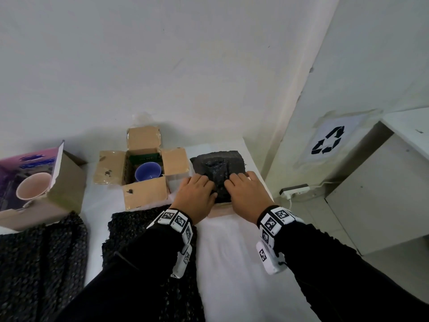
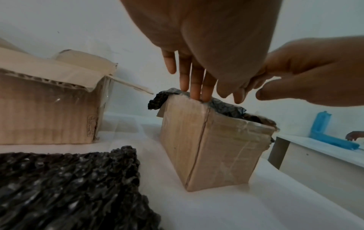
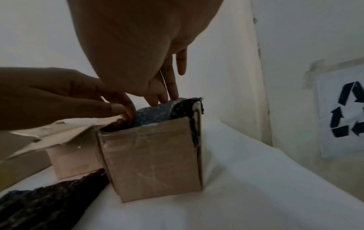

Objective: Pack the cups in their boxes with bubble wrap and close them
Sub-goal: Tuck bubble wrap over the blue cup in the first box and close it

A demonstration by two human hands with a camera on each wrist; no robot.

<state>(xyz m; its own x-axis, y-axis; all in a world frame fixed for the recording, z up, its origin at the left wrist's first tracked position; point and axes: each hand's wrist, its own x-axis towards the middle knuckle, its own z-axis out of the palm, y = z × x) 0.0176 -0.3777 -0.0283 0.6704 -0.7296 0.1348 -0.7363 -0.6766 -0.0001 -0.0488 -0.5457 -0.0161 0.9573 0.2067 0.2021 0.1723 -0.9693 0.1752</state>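
Note:
My left hand (image 1: 197,191) and right hand (image 1: 246,189) press side by side, fingers straight, on black bubble wrap (image 1: 216,163) that fills the top of a small cardboard box (image 1: 220,211) at the table's right. In the left wrist view the fingers (image 2: 195,87) push the wrap (image 2: 226,107) down at the box (image 2: 216,147) rim. The right wrist view shows fingers (image 3: 167,91) on the wrap (image 3: 153,115) inside the box (image 3: 151,158). No cup is visible under the wrap. A blue cup (image 1: 148,171) sits in the open middle box (image 1: 144,194). A pink cup (image 1: 33,189) sits in the left box (image 1: 67,182).
Two loose black bubble wrap sheets (image 1: 139,231) (image 1: 39,263) lie on the white table (image 1: 232,263) near me. The table's right edge runs just beside the small box. A power strip (image 1: 294,190), a recycling sign (image 1: 328,140) and a white cabinet (image 1: 383,182) stand to the right.

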